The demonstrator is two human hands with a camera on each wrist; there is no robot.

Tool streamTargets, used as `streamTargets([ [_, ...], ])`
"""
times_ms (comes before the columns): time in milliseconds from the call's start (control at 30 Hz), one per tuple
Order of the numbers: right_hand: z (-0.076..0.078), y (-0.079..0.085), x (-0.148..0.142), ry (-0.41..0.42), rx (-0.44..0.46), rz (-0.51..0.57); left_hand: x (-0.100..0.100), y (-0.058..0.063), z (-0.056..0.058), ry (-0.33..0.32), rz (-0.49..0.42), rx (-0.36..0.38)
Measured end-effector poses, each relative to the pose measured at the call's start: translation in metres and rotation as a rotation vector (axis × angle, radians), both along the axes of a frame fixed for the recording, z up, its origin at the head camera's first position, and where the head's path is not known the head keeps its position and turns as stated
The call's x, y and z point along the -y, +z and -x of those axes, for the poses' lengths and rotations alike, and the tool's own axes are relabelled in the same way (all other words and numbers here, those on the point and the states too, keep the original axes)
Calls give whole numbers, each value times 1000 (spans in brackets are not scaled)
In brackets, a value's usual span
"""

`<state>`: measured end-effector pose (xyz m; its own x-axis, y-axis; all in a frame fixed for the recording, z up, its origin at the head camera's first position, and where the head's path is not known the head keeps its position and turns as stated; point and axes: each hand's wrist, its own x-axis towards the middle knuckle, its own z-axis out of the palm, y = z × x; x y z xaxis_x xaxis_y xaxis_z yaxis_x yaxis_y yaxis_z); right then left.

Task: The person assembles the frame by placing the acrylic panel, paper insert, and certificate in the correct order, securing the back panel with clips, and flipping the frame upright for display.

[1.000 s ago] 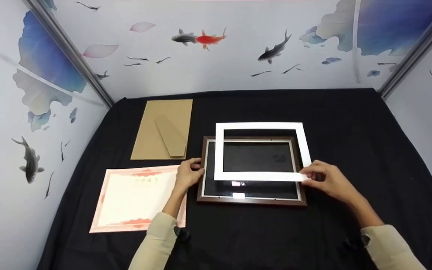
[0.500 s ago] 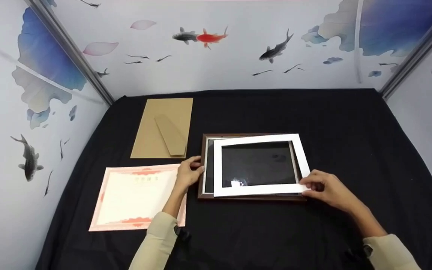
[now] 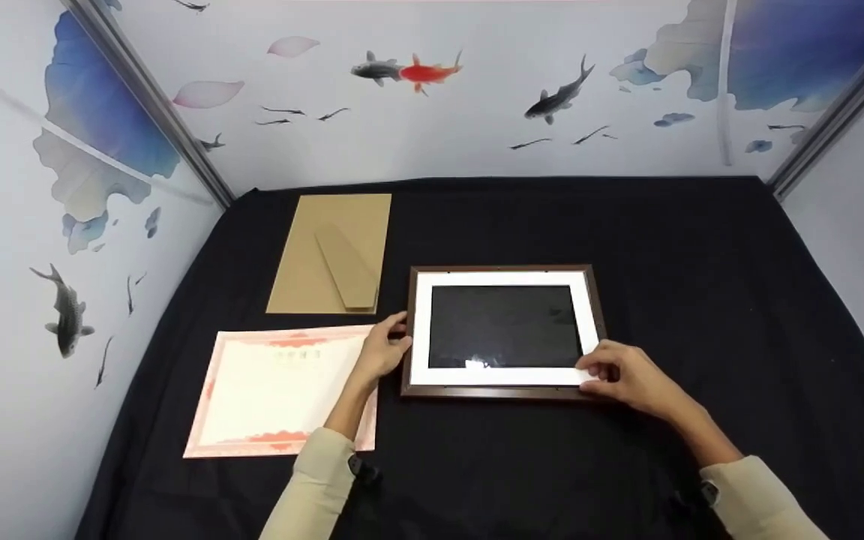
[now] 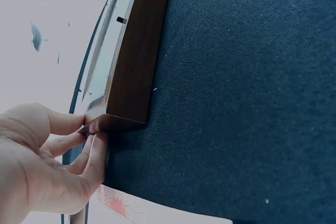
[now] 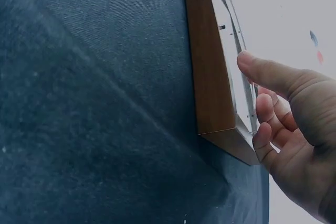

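Here, hands [image 3: 385, 349] [image 3: 631, 379] touch brown frame [image 3: 492, 392] and white mat [image 3: 499, 278].

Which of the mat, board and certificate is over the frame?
The white mat, inside the outline of the frame and touched near one corner by the right hand. The board and certificate both lie on the cloth, left of the frame.

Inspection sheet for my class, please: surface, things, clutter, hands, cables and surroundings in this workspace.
Surface: black cloth.
Job's things: white mat within the brown frame, full seating unclear; board and certificate left of them.
Clutter: nothing seen.
Hands: left hand grips the frame's left side; right hand holds the mat's near right corner.
Cables: nothing seen.
Surroundings: pale walls with painted fish; metal posts at the corners.
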<state>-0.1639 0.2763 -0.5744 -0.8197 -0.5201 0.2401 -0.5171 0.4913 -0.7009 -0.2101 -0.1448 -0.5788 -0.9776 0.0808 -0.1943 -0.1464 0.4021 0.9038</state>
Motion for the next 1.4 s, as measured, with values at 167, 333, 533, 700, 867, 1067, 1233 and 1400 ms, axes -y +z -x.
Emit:
streamTargets([
  [167, 1, -1, 1, 8, -15, -4, 3, 1, -3, -52, 3, 6],
  [333, 6, -2, -6, -11, 36, 24, 7, 4, -8, -108, -2, 8],
  [533, 14, -9, -22, -134, 83, 197, 11, 6, -11, -190, 21, -34],
  [700, 14, -14, -26, -215, 161, 200, 12, 7, -12, -227, 10, -60],
  [867, 15, -13, -25, -264, 191, 159, 11, 6, -12, -216, 0, -47],
  [1067, 17, -13, -24, -255, 228, 165, 8, 5, -12, -203, 25, -65],
  [1233, 16, -13, -23, -259, 252, 147, 8, 5, -11, -204, 27, -59],
  [1400, 14, -11, -21, -283, 280, 82, 8, 5, -11, -210, 58, -61],
])
